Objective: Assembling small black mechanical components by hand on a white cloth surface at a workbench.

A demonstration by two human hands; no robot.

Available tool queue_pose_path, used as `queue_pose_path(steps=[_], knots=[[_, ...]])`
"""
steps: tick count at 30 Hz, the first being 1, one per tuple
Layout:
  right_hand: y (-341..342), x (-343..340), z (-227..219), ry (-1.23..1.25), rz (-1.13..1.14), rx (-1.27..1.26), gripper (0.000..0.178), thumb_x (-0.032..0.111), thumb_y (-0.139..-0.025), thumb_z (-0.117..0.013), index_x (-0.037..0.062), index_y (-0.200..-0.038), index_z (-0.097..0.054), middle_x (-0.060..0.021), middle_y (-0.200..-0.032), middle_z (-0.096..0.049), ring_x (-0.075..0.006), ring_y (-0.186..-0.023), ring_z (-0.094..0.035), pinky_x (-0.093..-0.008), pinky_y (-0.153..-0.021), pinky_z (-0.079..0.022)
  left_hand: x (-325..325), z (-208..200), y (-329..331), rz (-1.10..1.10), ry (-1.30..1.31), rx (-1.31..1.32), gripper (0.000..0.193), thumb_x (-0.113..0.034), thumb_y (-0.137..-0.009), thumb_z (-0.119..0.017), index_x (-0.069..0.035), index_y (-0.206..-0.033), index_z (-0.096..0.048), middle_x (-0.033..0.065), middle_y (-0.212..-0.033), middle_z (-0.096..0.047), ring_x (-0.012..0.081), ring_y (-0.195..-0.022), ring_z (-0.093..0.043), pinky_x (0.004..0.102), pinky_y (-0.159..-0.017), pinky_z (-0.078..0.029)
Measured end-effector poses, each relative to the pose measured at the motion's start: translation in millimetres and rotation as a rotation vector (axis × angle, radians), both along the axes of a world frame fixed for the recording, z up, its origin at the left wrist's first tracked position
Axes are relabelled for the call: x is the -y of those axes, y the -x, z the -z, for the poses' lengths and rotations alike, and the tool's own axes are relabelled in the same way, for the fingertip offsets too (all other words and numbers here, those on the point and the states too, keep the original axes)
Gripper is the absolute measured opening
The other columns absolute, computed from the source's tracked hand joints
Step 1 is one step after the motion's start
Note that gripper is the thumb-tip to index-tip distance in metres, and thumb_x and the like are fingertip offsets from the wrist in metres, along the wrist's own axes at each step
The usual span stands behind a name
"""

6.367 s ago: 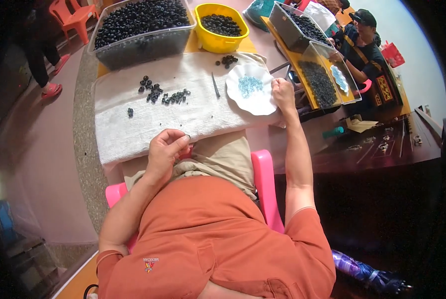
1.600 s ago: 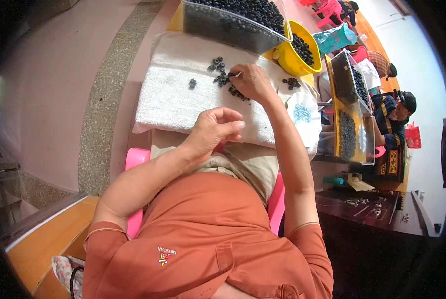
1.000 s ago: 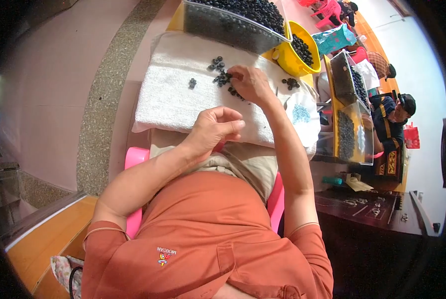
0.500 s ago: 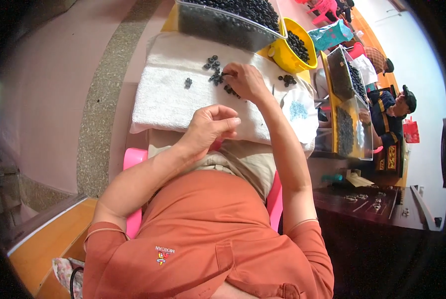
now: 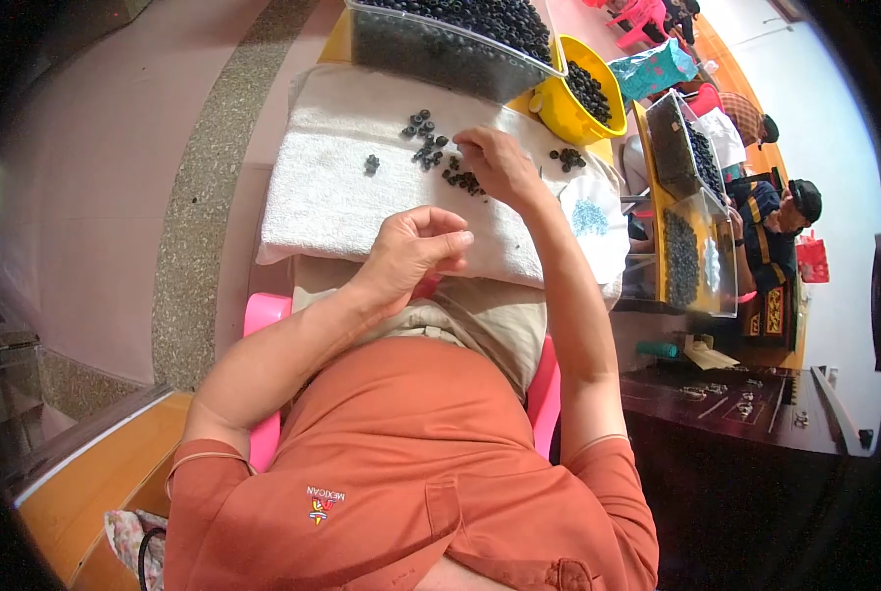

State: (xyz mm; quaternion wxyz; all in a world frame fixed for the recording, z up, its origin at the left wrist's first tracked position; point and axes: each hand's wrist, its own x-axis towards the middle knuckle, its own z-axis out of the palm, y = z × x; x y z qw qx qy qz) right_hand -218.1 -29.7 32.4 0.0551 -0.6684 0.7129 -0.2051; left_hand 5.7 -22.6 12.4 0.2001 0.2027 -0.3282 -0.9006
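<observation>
Small dark bead-like pieces (image 5: 427, 155) lie in loose clusters on a white towel (image 5: 327, 187). My right hand (image 5: 500, 165) hovers just right of the middle clusters, its fingers bent and close together; whatever sits between the fingertips is hidden. Below its fingers are several smaller dark pieces (image 5: 464, 181). Nearer to me, my left hand (image 5: 416, 251) is raised over the towel's front edge, thumb and fingertips curled together; I cannot make out anything in them. A small joined cluster of dark pieces (image 5: 372, 164) lies apart on the left.
At the back stand a clear bin (image 5: 440, 49) of dark pieces and a yellow bucket (image 5: 551, 110) of more. Another small group (image 5: 567, 159) and a white cloth with blue specks (image 5: 590, 219) lie at right. Beyond, a person (image 5: 770, 222) sits by clear bins (image 5: 698, 246).
My right hand has drawn back slightly to the right, leaving a dark piece uncovered beside the middle cluster. My left hand stays in place. The person at right has shifted a little.
</observation>
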Motion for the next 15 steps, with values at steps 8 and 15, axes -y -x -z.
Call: queue_pose_path(steps=[8, 15], knots=[[15.1, -12.9, 2.8, 0.081, -0.01, -0.02, 0.015, 0.011, -0.093, -0.056, 0.0004, -0.099, -0.066, -0.0176, -0.088, -0.066, -0.0361, -0.087, -0.064, -0.0402, -0.076, -0.05, -0.3, -0.5, -0.5, 0.019, 0.044, 0.033, 0.016, -0.008, -0.088, -0.071, -0.004, -0.102, -0.063, 0.0029, -0.09, -0.066, 0.0111, -0.077, -0.063, 0.0269, -0.072, -0.055], [18.6, -27.9, 1.2, 0.093, 0.153, 0.256, 0.021, 0.016, -0.098, -0.056, -0.0028, -0.096, -0.064, -0.0134, -0.082, -0.066, -0.0207, -0.074, -0.068, -0.0322, -0.067, -0.054, -0.1, -0.7, -1.1, 0.01, 0.038, 0.053, 0.017, -0.009, -0.087, -0.072, -0.004, -0.101, -0.064, 0.0025, -0.089, -0.065, 0.0111, -0.076, -0.063, 0.0269, -0.072, -0.055]])
